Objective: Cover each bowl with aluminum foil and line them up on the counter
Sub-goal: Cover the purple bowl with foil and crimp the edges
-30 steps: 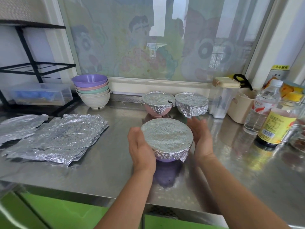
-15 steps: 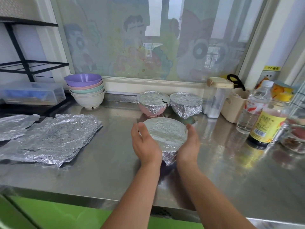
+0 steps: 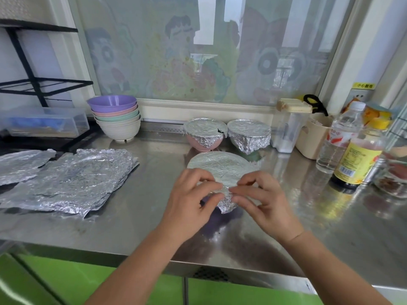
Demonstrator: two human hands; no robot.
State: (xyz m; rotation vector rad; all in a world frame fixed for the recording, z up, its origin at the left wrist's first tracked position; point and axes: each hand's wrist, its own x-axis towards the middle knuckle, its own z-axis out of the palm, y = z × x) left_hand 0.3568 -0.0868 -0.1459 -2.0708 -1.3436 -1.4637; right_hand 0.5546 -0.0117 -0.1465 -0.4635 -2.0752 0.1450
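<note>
Off its sides now, your left hand point(image 3: 189, 199) and right hand point(image 3: 264, 199) pinch the crinkled silver foil flap point(image 3: 225, 204) on the foil-topped purple bowl point(image 3: 218, 166); tuck it under next.

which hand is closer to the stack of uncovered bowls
Left. The left hand, pinching the foil, is right of and in front of the stack of bowls; the right hand is farther right.

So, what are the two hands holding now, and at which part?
The left hand and the right hand both pinch the aluminum foil at the near rim of the front foil-covered bowl, where it folds down the side.
</note>
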